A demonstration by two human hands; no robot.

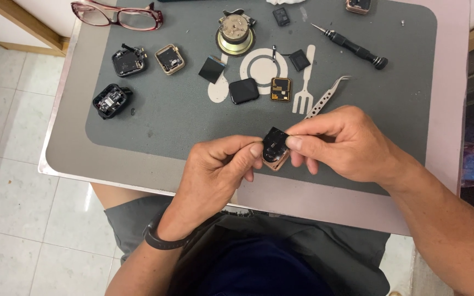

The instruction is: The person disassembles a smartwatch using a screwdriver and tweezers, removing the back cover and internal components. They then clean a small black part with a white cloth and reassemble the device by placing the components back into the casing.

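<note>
- head view: both hands meet over the near edge of the grey mat (182, 118); between them sits a small watch case (275, 152), rose-gold rim below, dark glossy face up.
- left hand (215, 167) is curled almost shut, thumb and forefinger pinching the case's left side; a dark band (160, 240) is on that wrist.
- right hand (341, 143) is also mostly closed, thumb and forefinger tips pressed on the case's right top edge, other fingers tucked under.
- whether the dark face is seated in the rim or lifted off it i cannot tell; it looks tilted a little against the rim.
- just beyond the right hand's knuckles lie tweezers (327, 96), untouched; farther out from that hand, a black screwdriver (352, 46).
- ahead of both hands, well apart: a black screen (243, 90), a gold-framed board (281, 89), a dark square panel (212, 69) and a smaller dark square part (299, 60).
- farther ahead stands a round brass fixture (235, 34).
- out to the left of the left hand: a gold case (170, 58) lying open and two black modules (128, 61) (111, 101).
- far ahead left, red glasses (117, 15).
- judged from this: several watches are already stripped into parts on the mat, and the one in hand looks mid-way, its face being worked at the rim; the tools lie idle, so the work now is by fingers alone.
</note>
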